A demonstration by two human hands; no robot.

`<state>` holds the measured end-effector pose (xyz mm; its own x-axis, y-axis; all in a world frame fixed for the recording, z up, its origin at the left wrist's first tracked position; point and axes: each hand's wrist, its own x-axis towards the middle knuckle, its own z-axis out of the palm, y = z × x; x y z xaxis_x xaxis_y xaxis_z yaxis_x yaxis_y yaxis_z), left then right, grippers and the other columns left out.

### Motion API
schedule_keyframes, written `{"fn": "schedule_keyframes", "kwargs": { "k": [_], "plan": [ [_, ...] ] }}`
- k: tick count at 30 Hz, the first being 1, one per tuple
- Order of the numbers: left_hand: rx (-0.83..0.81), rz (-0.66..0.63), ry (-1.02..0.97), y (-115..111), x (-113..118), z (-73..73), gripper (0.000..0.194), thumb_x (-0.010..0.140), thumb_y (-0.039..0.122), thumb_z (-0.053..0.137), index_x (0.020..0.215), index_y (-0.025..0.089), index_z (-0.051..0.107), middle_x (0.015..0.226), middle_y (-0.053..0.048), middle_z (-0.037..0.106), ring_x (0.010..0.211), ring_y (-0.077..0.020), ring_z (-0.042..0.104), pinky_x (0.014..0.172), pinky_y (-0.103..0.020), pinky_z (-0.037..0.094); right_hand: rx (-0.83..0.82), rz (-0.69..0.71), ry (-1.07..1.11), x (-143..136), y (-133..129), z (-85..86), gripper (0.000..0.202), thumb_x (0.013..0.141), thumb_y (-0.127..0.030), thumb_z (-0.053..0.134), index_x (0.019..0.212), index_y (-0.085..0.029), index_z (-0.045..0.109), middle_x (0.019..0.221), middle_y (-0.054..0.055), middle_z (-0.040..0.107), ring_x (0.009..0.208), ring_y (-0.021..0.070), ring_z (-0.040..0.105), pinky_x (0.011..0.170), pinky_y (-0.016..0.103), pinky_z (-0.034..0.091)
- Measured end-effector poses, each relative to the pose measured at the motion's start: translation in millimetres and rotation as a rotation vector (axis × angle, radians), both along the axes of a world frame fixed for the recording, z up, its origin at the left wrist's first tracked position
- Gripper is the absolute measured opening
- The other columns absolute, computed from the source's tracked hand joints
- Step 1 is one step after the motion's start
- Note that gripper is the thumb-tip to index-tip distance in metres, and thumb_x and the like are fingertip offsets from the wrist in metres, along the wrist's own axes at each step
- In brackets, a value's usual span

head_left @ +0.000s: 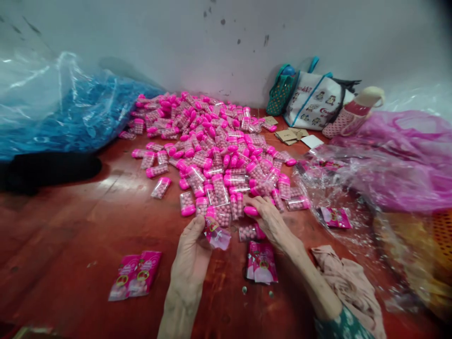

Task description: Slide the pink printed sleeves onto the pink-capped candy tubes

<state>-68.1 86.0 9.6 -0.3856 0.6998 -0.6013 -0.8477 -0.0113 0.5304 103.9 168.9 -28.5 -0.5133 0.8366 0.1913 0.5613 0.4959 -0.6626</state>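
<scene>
My left hand [192, 245] pinches a small pink printed sleeve [219, 237] with a clear end between thumb and fingers. To its right, my right hand [270, 221] has its fingers closed on a small clear container with a bright pink cap [251, 211]; the rest of that container is mostly hidden. In front of both hands spreads a large heap of similar pink-capped containers [219, 188] filled with pale pink balls. Below my right hand lies a small stack of pink sleeves [262, 263]. Two sleeved containers [136, 275] lie side by side at the left.
A clear bag of blue items [77, 113] and a dark cloth [52, 169] lie left. At the back right stand a printed bag [314, 101] and bottles in holders [280, 92]. Pink plastic bags [406, 160] and a beige cloth [349, 282] lie right on the red surface [106, 226].
</scene>
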Motion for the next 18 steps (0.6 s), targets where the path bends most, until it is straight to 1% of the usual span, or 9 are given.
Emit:
{"fn": "schedule_keyframes", "kwargs": {
  "k": [2,4,5,7,9,11,12,15,18],
  "plan": [
    [0.010,0.002,0.010,0.3,-1.1,-3.9,0.013,0.077,0.007,0.061,0.068,0.014,0.067,0.062,-0.002,0.068,0.053,-0.0106,0.062,0.055,-0.022,0.054,-0.023,-0.073,0.039,-2.7,-5.3,4.9,0.014,0.086,-0.015,0.047,0.094,-0.017,0.059,0.090,0.007,0.060,0.090,0.0229,0.053,0.079,0.037,0.045],
    [0.031,0.008,0.041,0.4,-2.2,-8.0,0.003,0.070,0.010,0.069,0.069,0.013,0.067,0.063,-0.002,0.069,0.055,-0.0112,0.063,0.056,-0.022,0.054,-0.092,-0.098,0.102,-1.0,-16.5,15.2,0.013,0.088,-0.021,0.048,0.098,-0.018,0.055,0.088,0.006,0.060,0.084,0.0206,0.055,0.075,0.034,0.046],
    [0.044,0.015,0.063,0.5,-2.5,-9.6,0.006,0.067,0.013,0.072,0.069,0.013,0.068,0.064,-0.002,0.070,0.056,-0.0116,0.063,0.057,-0.023,0.054,-0.143,-0.096,0.145,1.0,-24.1,22.2,0.014,0.090,-0.024,0.047,0.102,-0.019,0.053,0.086,0.004,0.060,0.080,0.0183,0.057,0.072,0.031,0.047],
    [0.065,0.045,0.104,1.4,-1.8,-11.5,0.014,0.059,0.017,0.078,0.067,0.014,0.067,0.064,-0.001,0.070,0.056,-0.0115,0.063,0.056,-0.022,0.053,-0.506,-0.055,0.359,5.2,-41.4,37.1,0.015,0.086,-0.031,0.056,0.096,-0.020,0.055,0.085,0.002,0.059,0.079,0.0171,0.058,0.071,0.029,0.048],
    [0.077,0.058,0.163,2.9,0.4,-11.6,0.019,0.054,0.020,0.081,0.063,0.015,0.066,0.061,0.001,0.069,0.054,-0.0108,0.061,0.053,-0.021,0.051,-0.858,0.019,0.512,7.1,-58.5,49.2,0.020,0.084,-0.034,0.059,0.098,-0.020,0.055,0.085,0.001,0.060,0.079,0.0173,0.060,0.072,0.030,0.050],
    [0.088,0.054,0.226,4.2,3.8,-10.7,0.022,0.050,0.022,0.083,0.061,0.015,0.066,0.059,0.002,0.068,0.053,-0.0098,0.060,0.053,-0.020,0.050,-1.024,0.031,0.579,5.7,-72.3,55.1,0.022,0.084,-0.036,0.059,0.100,-0.021,0.056,0.087,0.001,0.061,0.080,0.0174,0.061,0.075,0.031,0.050],
    [0.096,0.047,0.254,4.7,5.6,-10.3,0.023,0.049,0.024,0.084,0.061,0.015,0.066,0.060,0.002,0.068,0.054,-0.0095,0.060,0.054,-0.020,0.050,-1.048,0.022,0.588,4.1,-77.3,55.6,0.023,0.083,-0.036,0.059,0.101,-0.021,0.056,0.089,0.002,0.061,0.081,0.0175,0.060,0.076,0.031,0.050],
    [0.126,0.026,0.299,4.7,10.4,-9.5,0.025,0.046,0.025,0.085,0.060,0.016,0.067,0.060,0.002,0.068,0.056,-0.0086,0.059,0.058,-0.018,0.048,-1.019,-0.012,0.590,-1.2,-85.1,51.5,0.024,0.084,-0.039,0.057,0.101,-0.023,0.057,0.087,0.001,0.059,0.079,0.0163,0.058,0.072,0.029,0.050],
    [0.163,-0.011,0.347,3.9,13.5,-9.7,0.022,0.049,0.025,0.084,0.060,0.016,0.067,0.061,0.002,0.068,0.058,-0.0090,0.057,0.058,-0.018,0.047,-1.045,0.029,0.629,-4.2,-86.5,47.1,0.022,0.089,-0.041,0.049,0.097,-0.021,0.056,0.078,-0.001,0.057,0.069,0.0120,0.054,0.066,0.025,0.047]
  ]
}}
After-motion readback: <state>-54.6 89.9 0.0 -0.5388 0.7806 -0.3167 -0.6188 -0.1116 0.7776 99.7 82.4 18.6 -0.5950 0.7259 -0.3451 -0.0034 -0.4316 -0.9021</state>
